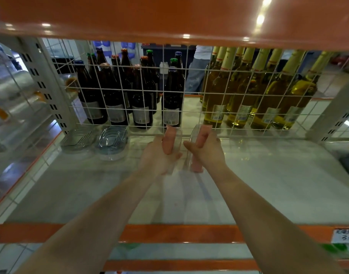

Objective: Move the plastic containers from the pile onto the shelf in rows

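Both hands [181,153] grip clear containers [174,139] w/ wire grid [189,91] behind.

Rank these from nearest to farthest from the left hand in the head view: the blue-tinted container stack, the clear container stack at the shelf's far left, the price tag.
From the left hand:
1. Blue-tinted container stack, just to its left at the back.
2. Clear container stack, farther left by the upright.
3. Price tag, front rail, far right.
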